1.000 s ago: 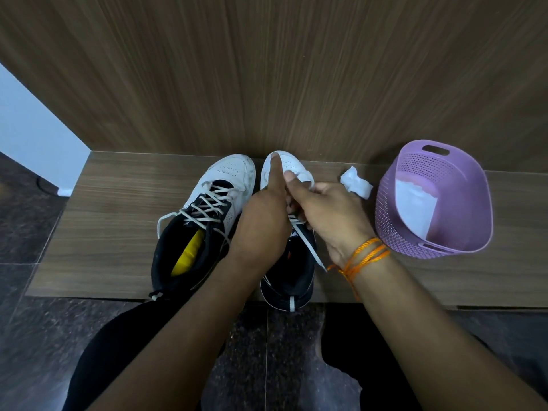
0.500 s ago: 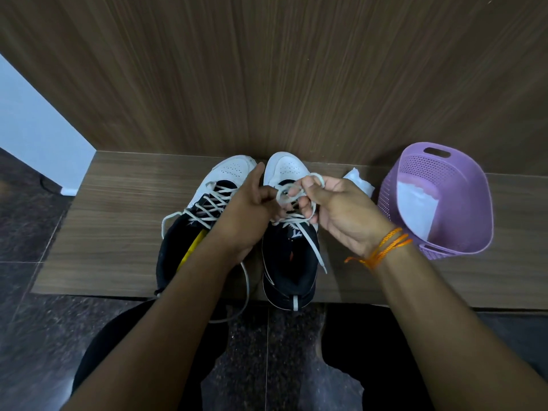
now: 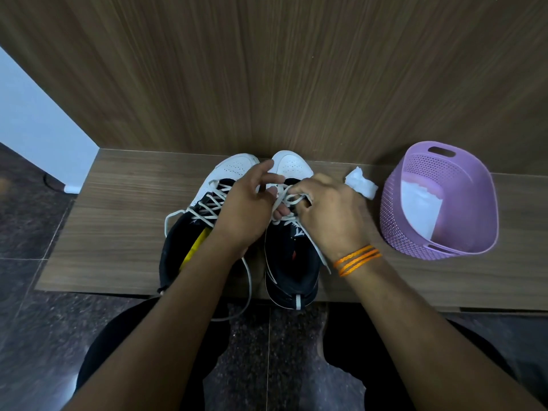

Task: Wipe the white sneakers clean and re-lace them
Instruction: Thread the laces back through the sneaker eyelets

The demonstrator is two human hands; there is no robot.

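both hands knotting the lace point(image 3: 286, 200) over the right sneaker point(image 3: 292, 232)
left hand point(image 3: 246, 212) and right hand point(image 3: 329, 215) each pinch lace; the sneaker runs lengthwise away from the person, directly beneath both.

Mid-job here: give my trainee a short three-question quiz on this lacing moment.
1. True or false: both hands work the lace of the right sneaker.
2. Where does the crumpled wipe lie? A) inside the basket B) on the bench between the right sneaker and the purple basket C) on the floor
3. Fill in: the left sneaker has a ____ insert showing inside.

Key: 1 true, since the left hand and right hand both pinch that lace; 2 B; 3 yellow.
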